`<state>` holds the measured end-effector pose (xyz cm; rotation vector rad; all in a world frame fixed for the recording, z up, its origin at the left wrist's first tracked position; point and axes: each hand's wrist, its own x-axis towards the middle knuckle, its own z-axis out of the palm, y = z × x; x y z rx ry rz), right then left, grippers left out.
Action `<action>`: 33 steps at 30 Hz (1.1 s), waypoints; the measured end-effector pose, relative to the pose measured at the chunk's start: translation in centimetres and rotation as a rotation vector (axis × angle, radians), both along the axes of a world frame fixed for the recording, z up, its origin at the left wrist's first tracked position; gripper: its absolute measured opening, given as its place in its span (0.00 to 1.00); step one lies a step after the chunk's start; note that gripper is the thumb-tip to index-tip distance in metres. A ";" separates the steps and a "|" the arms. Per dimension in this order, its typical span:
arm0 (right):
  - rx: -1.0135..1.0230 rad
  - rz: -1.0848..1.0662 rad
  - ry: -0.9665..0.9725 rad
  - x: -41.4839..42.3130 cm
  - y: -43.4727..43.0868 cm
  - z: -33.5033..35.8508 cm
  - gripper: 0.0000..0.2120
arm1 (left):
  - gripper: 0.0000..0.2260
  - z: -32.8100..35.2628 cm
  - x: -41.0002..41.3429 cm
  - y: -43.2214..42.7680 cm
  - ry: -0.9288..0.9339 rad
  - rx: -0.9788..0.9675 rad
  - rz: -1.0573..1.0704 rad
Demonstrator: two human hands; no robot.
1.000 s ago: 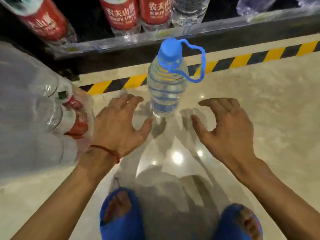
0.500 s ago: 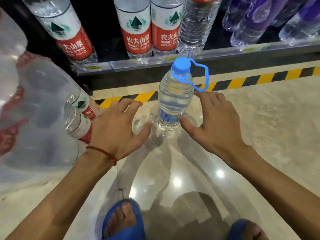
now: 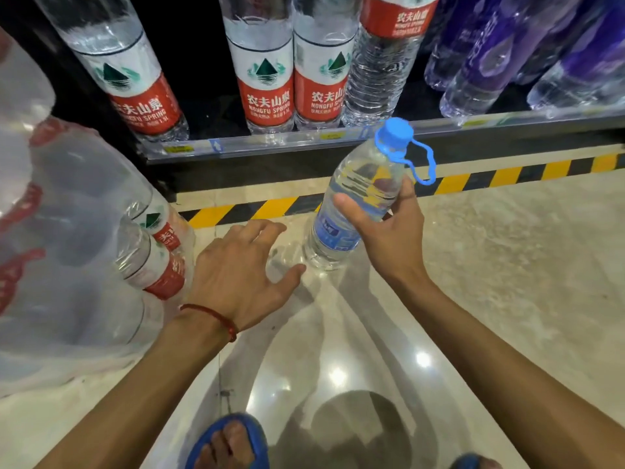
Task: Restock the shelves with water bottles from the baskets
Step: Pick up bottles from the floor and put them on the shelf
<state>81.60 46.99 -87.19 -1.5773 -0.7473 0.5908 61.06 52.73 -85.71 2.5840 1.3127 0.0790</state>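
A clear water bottle point(image 3: 358, 184) with a blue cap and a blue carry loop tilts to the right above the shiny floor. My right hand point(image 3: 385, 225) grips it round the middle, thumb on the left side. My left hand point(image 3: 236, 275) hovers low to the bottle's left with fingers spread, holding nothing. Red-labelled bottles point(image 3: 267, 79) and purple-tinted bottles point(image 3: 500, 55) stand on the bottom shelf point(image 3: 270, 145) just behind.
A plastic-wrapped pack of red-labelled bottles point(image 3: 84, 248) lies at the left, close to my left wrist. Yellow-and-black hazard tape point(image 3: 507, 176) runs along the floor below the shelf. My feet in blue sandals point(image 3: 230, 441) are at the bottom edge.
My right hand closed round the bottle, which stood upright on the floor, and tipped it rightward. The left hand stayed beside it. My view tilted up toward the shelf.
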 end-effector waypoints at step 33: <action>-0.185 -0.476 0.674 8.5 -9.3 15.2 0.33 | 0.39 14.3 16.1 -0.8 0.125 -0.303 -0.322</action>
